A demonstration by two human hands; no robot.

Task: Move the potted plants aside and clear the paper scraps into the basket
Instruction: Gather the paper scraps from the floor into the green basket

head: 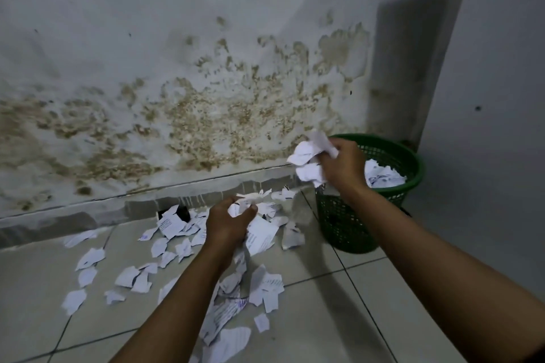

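Note:
A green plastic basket stands on the tiled floor in the corner at the right, with torn paper inside it. My right hand is raised beside the basket's left rim, shut on a bunch of crumpled paper scraps. My left hand is low over the floor, closed around a few scraps. Several white torn paper scraps with blue writing lie scattered on the tiles to the left of and below my hands. No potted plants are in view.
A stained white wall with a grey skirting runs along the back. A second wall closes the corner at the right behind the basket. A dark gap shows at the skirting behind the scraps.

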